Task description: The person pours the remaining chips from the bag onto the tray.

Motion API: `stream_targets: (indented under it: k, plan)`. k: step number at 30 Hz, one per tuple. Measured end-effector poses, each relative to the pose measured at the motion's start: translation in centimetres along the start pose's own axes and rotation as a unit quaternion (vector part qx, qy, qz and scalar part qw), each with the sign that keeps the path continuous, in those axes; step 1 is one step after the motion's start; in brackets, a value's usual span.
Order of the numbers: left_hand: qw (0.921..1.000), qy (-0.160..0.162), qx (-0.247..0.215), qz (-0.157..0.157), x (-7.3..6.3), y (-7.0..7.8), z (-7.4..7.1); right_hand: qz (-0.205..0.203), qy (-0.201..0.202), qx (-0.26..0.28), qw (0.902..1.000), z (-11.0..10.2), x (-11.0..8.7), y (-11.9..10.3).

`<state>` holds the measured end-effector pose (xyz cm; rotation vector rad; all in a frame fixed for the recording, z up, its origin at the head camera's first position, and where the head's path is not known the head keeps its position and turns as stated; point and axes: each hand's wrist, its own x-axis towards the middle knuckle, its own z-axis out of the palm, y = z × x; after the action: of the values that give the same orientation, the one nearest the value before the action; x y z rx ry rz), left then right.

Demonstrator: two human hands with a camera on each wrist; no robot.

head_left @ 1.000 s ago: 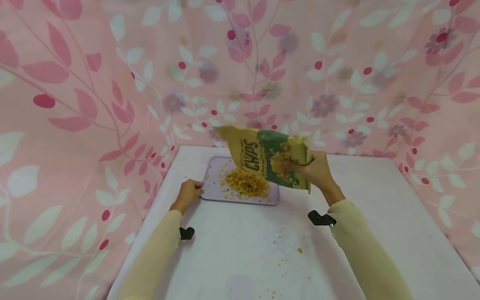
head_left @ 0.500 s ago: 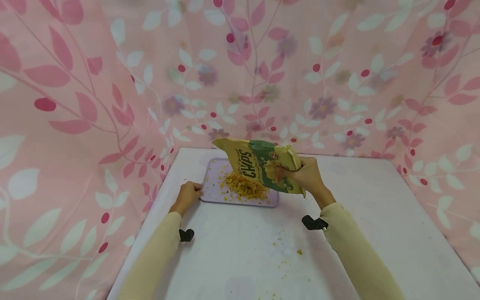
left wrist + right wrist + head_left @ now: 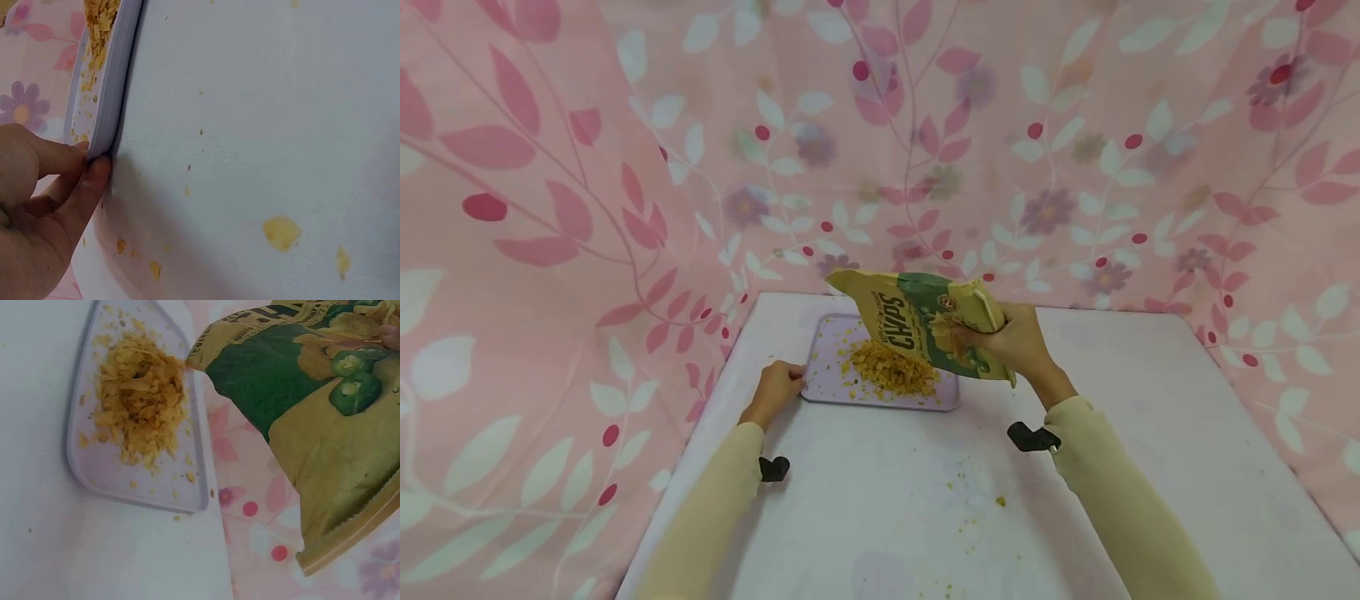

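My right hand (image 3: 1018, 340) grips a yellow and green chip bag (image 3: 931, 321) by its bottom end, thumb across the front. The bag is tilted over a lilac tray (image 3: 820, 392), with its far end low above a heap of crushed chips (image 3: 895, 371). In the right wrist view the heap (image 3: 140, 394) lies in the middle of the tray, smaller crumbs around it. At the tray's near left corner my left hand (image 3: 777, 390) pinches the rim; the left wrist view shows thumb and fingertips (image 3: 94, 169) on that corner. The bag's mouth is hidden in the head view.
Crumbs and a larger chip piece (image 3: 1000, 501) are scattered on the white table (image 3: 865, 483) in front of the tray. A pink floral curtain (image 3: 925, 150) hangs behind and along the sides. Each wrist carries a black camera mount (image 3: 1033, 437).
The right hand brought the bag slightly down and left, then raised it a little with its tilt nearly unchanged. The left hand has stayed at the tray corner.
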<state>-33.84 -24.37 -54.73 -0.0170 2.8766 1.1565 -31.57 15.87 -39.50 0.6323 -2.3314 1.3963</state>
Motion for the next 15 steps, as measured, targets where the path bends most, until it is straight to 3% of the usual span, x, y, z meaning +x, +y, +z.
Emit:
stream_targets:
  k: [4,9,15]
  plan:
    - [1.0000,-0.003,0.000,0.000,0.1,0.0,0.0,0.008,0.000,-0.012,0.9999,-0.5,0.1,-1.7]
    - [1.0000,-0.004,0.001,-0.005,0.1,0.0,0.0,0.009,0.035,0.037,0.9987,-1.0,0.2,-2.5]
    - [1.0000,0.000,0.004,0.003,0.2,-0.1,0.0,0.021,-0.021,-0.009,0.9995,-0.6,0.1,-1.9]
